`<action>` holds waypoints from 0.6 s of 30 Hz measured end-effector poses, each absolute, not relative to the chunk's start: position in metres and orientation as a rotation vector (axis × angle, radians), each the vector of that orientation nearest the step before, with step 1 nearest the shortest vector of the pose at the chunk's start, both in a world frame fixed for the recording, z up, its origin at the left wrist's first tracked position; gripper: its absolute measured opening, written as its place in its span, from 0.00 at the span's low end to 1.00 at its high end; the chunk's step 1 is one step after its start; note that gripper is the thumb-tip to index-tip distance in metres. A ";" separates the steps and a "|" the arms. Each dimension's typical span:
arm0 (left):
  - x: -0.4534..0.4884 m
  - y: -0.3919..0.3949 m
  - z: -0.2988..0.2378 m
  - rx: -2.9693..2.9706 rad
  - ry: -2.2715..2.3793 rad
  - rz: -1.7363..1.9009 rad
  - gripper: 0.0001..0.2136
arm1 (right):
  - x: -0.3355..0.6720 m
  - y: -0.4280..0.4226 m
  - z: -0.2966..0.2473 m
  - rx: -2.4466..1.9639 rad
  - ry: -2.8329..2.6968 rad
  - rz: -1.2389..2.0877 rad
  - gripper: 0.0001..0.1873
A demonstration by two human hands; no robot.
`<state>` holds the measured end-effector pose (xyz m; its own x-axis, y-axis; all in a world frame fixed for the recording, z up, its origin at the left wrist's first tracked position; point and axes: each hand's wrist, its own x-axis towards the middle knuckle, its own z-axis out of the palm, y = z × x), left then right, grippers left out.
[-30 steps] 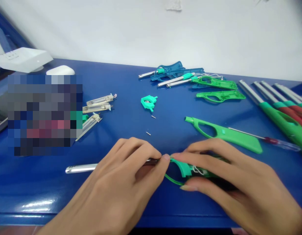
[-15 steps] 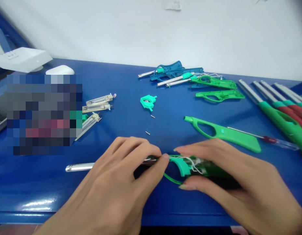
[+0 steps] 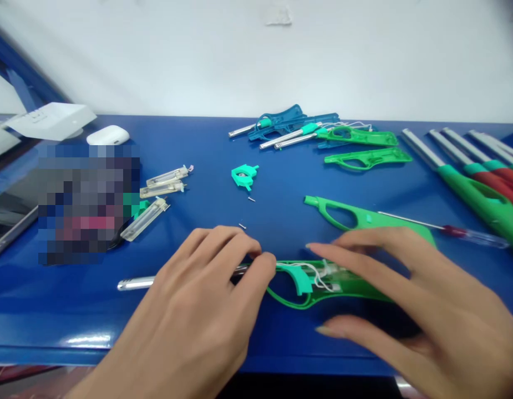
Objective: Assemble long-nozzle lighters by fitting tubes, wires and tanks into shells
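Note:
My left hand (image 3: pixel 206 299) grips an opened green long-necked lighter (image 3: pixel 298 302) near where its metal tube (image 3: pixel 135 284) meets the half shell. Inside the shell show a teal trigger (image 3: pixel 301 277), white wires and a clear fuel tank, partly covered by fingers. Over the shell's right end hovers my right hand (image 3: pixel 422 293), thumb and fingers spread apart, holding nothing. Beyond it lies the other green half shell (image 3: pixel 358 216), with a clear-handled screwdriver (image 3: pixel 472 235) across it. Two small screws (image 3: pixel 251 199) and a teal plastic piece (image 3: pixel 244 176) rest on the blue table.
Clear fuel tanks (image 3: pixel 146 220) lie at left beside a pixelated area. A white case (image 3: pixel 108 135) and a white box (image 3: pixel 52 119) stand behind. Blue and green lighter parts (image 3: pixel 360 136) are heaped at the back; whole lighters (image 3: pixel 476 194) line the right.
My right hand has let go of the green shell and opened, moving slightly right and away. My left hand still holds the lighter. The view has shifted a little.

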<state>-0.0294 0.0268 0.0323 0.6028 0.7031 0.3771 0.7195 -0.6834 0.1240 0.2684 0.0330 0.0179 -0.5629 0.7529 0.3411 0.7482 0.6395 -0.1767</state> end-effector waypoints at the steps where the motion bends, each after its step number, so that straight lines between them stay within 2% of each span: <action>1: -0.029 0.028 0.036 -2.805 -1.199 -0.567 0.15 | 0.271 0.035 0.017 -1.177 -2.503 0.006 0.23; 4: -0.029 0.035 0.048 -2.872 -1.109 -0.505 0.16 | 0.273 0.038 0.016 -1.087 -2.540 0.045 0.15; 14: -0.018 0.060 0.061 -2.988 -1.078 -0.294 0.17 | 0.263 0.037 0.015 -1.117 -2.413 0.257 0.14; 18: -0.018 0.064 0.062 -3.048 -1.002 -0.351 0.18 | 0.261 0.038 0.016 -1.162 -2.388 0.322 0.14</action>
<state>-0.0182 0.0642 0.0619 0.7839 0.5947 0.1783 0.5760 -0.8038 0.1489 0.2612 0.0382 0.0164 -0.5359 0.7882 0.3026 0.6799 0.6154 -0.3987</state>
